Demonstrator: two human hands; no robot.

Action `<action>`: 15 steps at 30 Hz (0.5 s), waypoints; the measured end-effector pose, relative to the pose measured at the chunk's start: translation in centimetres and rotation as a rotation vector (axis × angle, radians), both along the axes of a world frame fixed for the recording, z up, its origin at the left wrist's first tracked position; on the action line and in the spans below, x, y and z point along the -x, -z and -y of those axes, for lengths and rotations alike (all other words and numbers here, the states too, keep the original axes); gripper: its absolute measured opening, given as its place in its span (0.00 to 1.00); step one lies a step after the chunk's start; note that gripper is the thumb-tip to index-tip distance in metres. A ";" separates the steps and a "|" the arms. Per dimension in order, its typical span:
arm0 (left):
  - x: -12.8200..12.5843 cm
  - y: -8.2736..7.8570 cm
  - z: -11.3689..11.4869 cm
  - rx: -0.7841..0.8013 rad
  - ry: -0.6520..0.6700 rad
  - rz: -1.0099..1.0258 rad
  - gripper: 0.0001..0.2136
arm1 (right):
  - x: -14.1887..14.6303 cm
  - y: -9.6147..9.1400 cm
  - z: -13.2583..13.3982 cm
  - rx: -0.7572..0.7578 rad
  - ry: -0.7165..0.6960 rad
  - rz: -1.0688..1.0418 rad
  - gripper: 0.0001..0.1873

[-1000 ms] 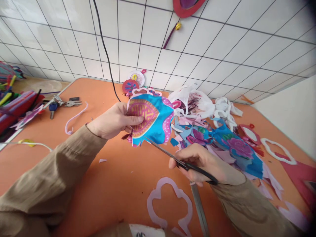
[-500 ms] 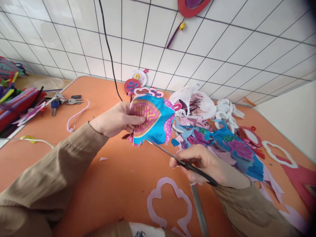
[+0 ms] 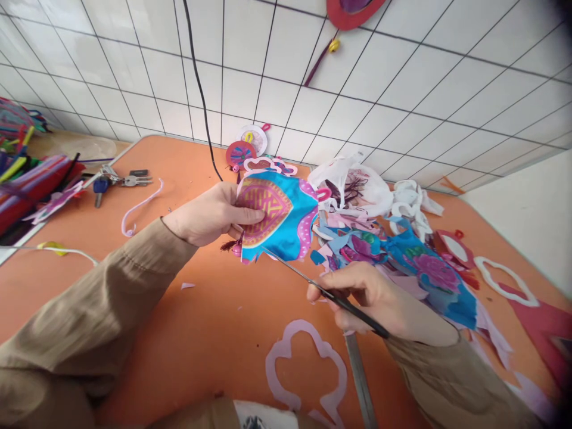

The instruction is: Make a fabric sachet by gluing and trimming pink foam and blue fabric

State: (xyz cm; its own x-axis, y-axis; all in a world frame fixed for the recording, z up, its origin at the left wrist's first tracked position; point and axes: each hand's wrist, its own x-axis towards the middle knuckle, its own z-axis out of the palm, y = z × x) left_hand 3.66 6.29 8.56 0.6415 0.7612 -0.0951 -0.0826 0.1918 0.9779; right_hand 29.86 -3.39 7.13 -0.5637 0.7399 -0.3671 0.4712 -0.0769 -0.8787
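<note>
My left hand [image 3: 210, 213] pinches a blue and pink patterned paper cutout [image 3: 279, 217] and holds it up above the orange table [image 3: 214, 322]. My right hand [image 3: 379, 301] grips black-handled scissors [image 3: 313, 283], whose blades reach the cutout's lower edge. Both arms wear tan sleeves.
A heap of blue, pink and white paper scraps [image 3: 402, 250] lies to the right. A pale pink offcut outline [image 3: 308, 363] and a metal ruler [image 3: 360, 381] lie near the front. Keys [image 3: 118, 180] and colourful stems [image 3: 27, 185] sit at the left. A black cable [image 3: 201, 89] hangs down the tiled wall.
The scissors' blades have crept slightly along the cutout's lower edge. Both hands stay almost where they were; the view has shifted a little.
</note>
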 end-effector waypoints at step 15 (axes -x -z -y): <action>-0.2 -0.3 0.3 0.018 -0.009 -0.022 0.06 | 0.5 -0.9 0.4 -0.085 -0.012 0.081 0.13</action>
State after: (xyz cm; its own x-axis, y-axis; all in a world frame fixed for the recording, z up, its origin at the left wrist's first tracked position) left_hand 3.86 6.00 8.84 0.6319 0.7653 -0.1228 -0.0631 0.2087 0.9759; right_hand 29.38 -3.76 8.07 -0.5437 0.7638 -0.3479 0.5413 0.0025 -0.8408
